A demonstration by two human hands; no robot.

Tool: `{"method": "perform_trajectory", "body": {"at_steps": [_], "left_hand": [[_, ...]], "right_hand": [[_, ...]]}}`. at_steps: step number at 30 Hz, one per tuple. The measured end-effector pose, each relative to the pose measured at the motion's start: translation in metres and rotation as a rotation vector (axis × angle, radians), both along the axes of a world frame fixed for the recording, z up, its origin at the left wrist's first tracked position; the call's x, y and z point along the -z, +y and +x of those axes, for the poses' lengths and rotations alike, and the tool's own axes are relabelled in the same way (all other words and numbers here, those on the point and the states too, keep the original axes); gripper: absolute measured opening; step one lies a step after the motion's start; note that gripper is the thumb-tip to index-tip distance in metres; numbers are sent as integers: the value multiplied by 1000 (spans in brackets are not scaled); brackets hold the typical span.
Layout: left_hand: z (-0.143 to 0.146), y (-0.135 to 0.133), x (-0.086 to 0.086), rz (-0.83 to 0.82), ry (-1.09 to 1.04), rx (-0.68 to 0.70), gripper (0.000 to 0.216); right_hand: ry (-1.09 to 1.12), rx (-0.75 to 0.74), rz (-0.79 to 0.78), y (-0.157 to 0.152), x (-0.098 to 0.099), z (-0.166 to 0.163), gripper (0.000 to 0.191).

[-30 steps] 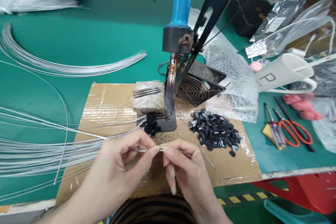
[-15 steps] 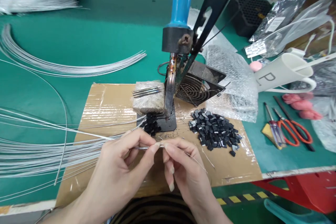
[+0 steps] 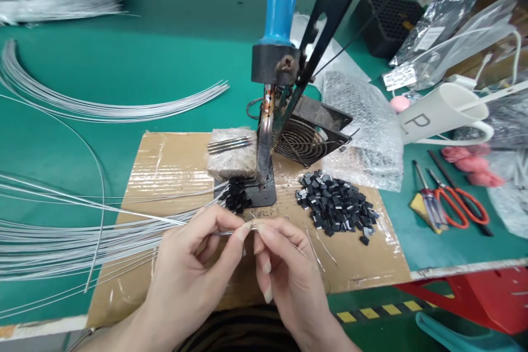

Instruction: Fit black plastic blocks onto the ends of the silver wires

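Observation:
My left hand (image 3: 198, 267) pinches a thin grey wire (image 3: 225, 232) between thumb and forefinger, over the near part of the cardboard. My right hand (image 3: 291, 269) is closed beside it, thumb and forefinger pinching at the wire's end; the fingertips nearly touch and hide what lies between them. A fine silvery strand shows behind the right fingers. Just beyond the hands, several wires with black connectors (image 3: 236, 195) on their ends lie bunched together. Loose black connectors (image 3: 336, 203) form a pile to the right.
A soldering iron with a blue handle (image 3: 280, 16) hangs from a black bracket, tip down, before a fan (image 3: 307, 137). Metal rods (image 3: 231, 144) rest on a wrapped block. Grey wires (image 3: 61, 247) spread leftward. Orange-handled scissors (image 3: 454, 206) and a white mug (image 3: 441, 115) stand right.
Both hands keep their pinch at nearly the same place. The right hand has shifted very slightly left, and the view has moved a little.

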State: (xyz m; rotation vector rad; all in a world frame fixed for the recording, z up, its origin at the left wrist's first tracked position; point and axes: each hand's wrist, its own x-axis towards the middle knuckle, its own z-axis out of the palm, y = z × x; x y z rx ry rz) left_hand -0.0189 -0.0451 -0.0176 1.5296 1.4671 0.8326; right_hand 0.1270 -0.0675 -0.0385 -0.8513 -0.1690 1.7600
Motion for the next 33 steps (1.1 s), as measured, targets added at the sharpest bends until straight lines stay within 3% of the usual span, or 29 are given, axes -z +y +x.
{"method": "perform_trajectory", "body": {"at_steps": [3,9,21,33], "left_hand": [[1,3,-3,-21,-34,57,16],[3,10,-6,4,-49,-10,14],[1,5,-3,-8,-11,26,20],[-3,1,0,11,28,85,19]], "right_hand": [[-16,-12,24,0,1,2,20],[-93,14,81,0,7,5,13],[-267,5,135,-6,12,5,10],[-174,-26,65,2,5,12,16]]}}
